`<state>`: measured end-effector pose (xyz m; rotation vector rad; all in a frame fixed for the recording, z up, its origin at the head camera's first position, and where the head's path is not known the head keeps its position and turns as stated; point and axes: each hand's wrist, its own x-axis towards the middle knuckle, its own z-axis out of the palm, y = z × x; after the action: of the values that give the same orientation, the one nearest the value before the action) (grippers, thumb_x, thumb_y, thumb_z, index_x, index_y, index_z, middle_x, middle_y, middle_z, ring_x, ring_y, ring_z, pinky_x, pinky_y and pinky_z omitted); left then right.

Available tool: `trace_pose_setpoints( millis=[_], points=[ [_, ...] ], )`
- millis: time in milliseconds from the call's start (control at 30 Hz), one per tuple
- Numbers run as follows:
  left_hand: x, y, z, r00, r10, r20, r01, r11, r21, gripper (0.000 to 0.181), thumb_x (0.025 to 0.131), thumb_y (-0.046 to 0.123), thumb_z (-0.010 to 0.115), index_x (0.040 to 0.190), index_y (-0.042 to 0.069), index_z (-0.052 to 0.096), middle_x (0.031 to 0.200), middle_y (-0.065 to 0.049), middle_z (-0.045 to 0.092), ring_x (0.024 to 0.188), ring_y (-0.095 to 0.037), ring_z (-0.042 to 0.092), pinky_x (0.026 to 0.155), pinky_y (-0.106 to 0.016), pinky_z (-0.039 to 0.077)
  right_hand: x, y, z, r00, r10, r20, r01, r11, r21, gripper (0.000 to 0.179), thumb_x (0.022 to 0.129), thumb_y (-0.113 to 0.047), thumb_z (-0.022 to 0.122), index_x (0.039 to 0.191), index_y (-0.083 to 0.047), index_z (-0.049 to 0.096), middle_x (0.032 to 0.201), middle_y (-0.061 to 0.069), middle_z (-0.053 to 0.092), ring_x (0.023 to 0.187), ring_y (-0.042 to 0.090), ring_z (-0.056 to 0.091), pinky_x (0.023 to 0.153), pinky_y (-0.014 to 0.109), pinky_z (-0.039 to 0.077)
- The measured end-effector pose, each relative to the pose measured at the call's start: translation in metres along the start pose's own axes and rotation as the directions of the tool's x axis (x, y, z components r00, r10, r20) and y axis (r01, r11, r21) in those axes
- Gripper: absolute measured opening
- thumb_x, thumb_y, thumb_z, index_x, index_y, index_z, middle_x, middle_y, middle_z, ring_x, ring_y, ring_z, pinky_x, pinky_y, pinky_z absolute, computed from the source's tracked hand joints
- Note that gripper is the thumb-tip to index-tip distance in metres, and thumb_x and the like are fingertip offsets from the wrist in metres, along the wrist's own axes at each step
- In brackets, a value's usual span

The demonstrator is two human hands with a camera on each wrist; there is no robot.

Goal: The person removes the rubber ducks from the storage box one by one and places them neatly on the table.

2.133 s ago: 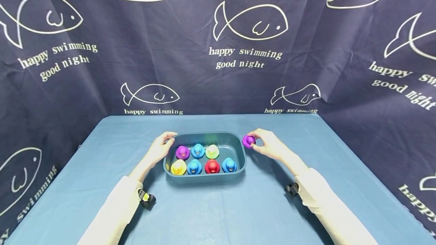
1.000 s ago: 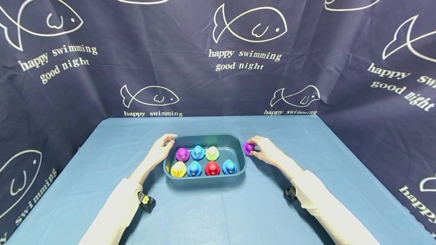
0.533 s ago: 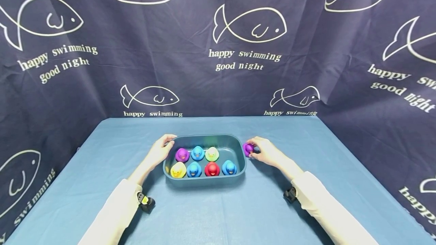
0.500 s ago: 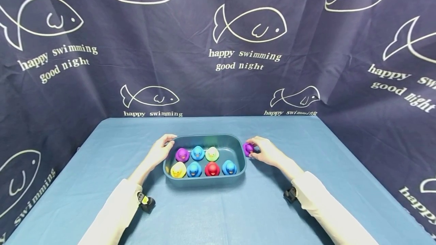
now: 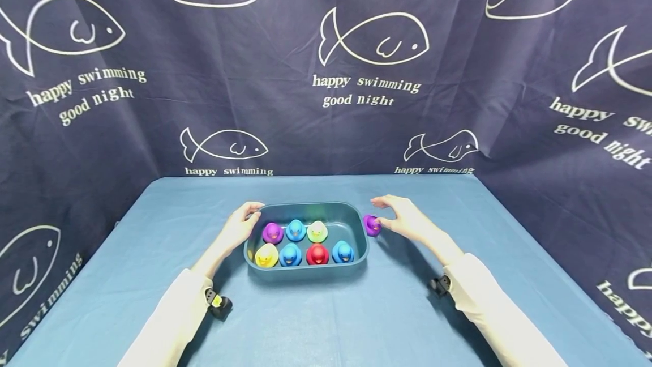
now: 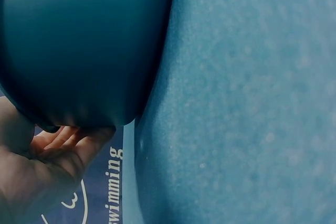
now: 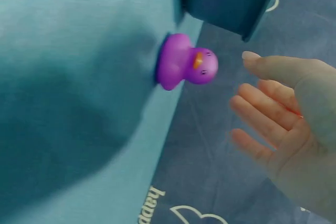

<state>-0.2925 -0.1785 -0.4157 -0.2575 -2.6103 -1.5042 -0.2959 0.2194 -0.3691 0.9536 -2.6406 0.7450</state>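
Observation:
A dark teal plastic bin (image 5: 305,270) stands on the table with rubber ducks inside. In its back row are a purple duck (image 5: 273,233), a blue duck (image 5: 296,230) and a pale green duck (image 5: 317,231); the front row has a yellow duck (image 5: 267,255), a red duck (image 5: 317,254) and two blue ones. My left hand (image 5: 238,225) grips the bin's back left corner. Outside the right end, another purple rubber duck (image 7: 178,62) sits upright on the table. Fingers spread and holding nothing, my right hand (image 5: 407,218) hovers just beside and above this duck.
Blue cloth covers the table (image 5: 326,321). Behind and at both sides hangs a dark curtain (image 5: 285,89) printed with white fish and lettering. A black camera is strapped to each wrist.
My right hand lowered the purple duck to the table beside the bin, then let go and drew up and slightly right. My left hand kept its place on the bin.

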Motion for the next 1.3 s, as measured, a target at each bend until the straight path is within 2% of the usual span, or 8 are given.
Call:
trace_pose_setpoints(
  millis=[233, 567, 800, 1067, 1300],
  points=[
    [0.0, 0.0, -0.001, 1.0, -0.004, 0.005, 0.004, 1.0, -0.006, 0.029, 0.097, 0.008, 0.046, 0.124, 0.0, 0.053, 0.122, -0.022, 0.058, 0.111, -0.033, 0.055, 0.087, -0.034, 0.043, 0.01, -0.016, -0.004, 1.0, -0.007, 0.009, 0.007, 0.999, 0.048, 0.044, 0.08, -0.005, 0.069, 0.122, 0.002, 0.057, 0.115, 0.018, 0.065, 0.108, 0.033, 0.06, 0.097, 0.047, 0.043],
    [0.0, 0.0, -0.001, 1.0, -0.001, 0.008, 0.001, 1.0, -0.005, 0.029, 0.097, 0.008, 0.046, 0.124, 0.0, 0.053, 0.122, -0.022, 0.058, 0.112, -0.033, 0.054, 0.091, -0.038, 0.042, 0.022, -0.03, 0.008, 0.991, -0.121, -0.062, 0.123, 0.992, 0.022, 0.04, 0.08, -0.008, 0.071, 0.116, 0.002, 0.061, 0.113, 0.017, 0.064, 0.099, 0.03, 0.062, 0.089, 0.044, 0.048],
    [0.0, 0.001, 0.0, 1.0, -0.006, 0.017, 0.006, 1.0, -0.018, 0.03, 0.096, 0.008, 0.046, 0.125, 0.0, 0.052, 0.124, -0.023, 0.056, 0.112, -0.034, 0.054, 0.093, -0.042, 0.041, 0.03, -0.041, 0.02, 0.993, -0.114, -0.024, 0.115, 0.99, 0.076, 0.046, 0.08, -0.015, 0.073, 0.121, 0.0, 0.059, 0.117, 0.016, 0.063, 0.102, 0.03, 0.062, 0.088, 0.043, 0.05],
    [0.0, 0.002, -0.001, 0.999, -0.017, 0.03, 0.018, 0.999, -0.028, 0.032, 0.095, 0.007, 0.048, 0.126, 0.0, 0.051, 0.129, -0.024, 0.053, 0.113, -0.035, 0.054, 0.091, -0.039, 0.042, 0.036, -0.048, 0.035, 0.989, -0.145, -0.001, 0.145, 0.989, 0.019, 0.043, 0.081, -0.021, 0.072, 0.119, -0.002, 0.061, 0.114, 0.014, 0.063, 0.106, 0.026, 0.06, 0.094, 0.041, 0.046],
    [0.001, 0.001, 0.0, 0.999, -0.016, 0.032, 0.017, 0.999, -0.037, 0.032, 0.094, 0.006, 0.048, 0.125, -0.001, 0.051, 0.128, -0.024, 0.053, 0.115, -0.036, 0.052, 0.096, -0.045, 0.04, 0.041, -0.056, 0.048, 0.985, -0.173, 0.018, 0.172, 0.984, 0.035, 0.042, 0.081, -0.022, 0.072, 0.116, -0.002, 0.063, 0.111, 0.013, 0.065, 0.104, 0.024, 0.061, 0.094, 0.039, 0.047]
  ],
)
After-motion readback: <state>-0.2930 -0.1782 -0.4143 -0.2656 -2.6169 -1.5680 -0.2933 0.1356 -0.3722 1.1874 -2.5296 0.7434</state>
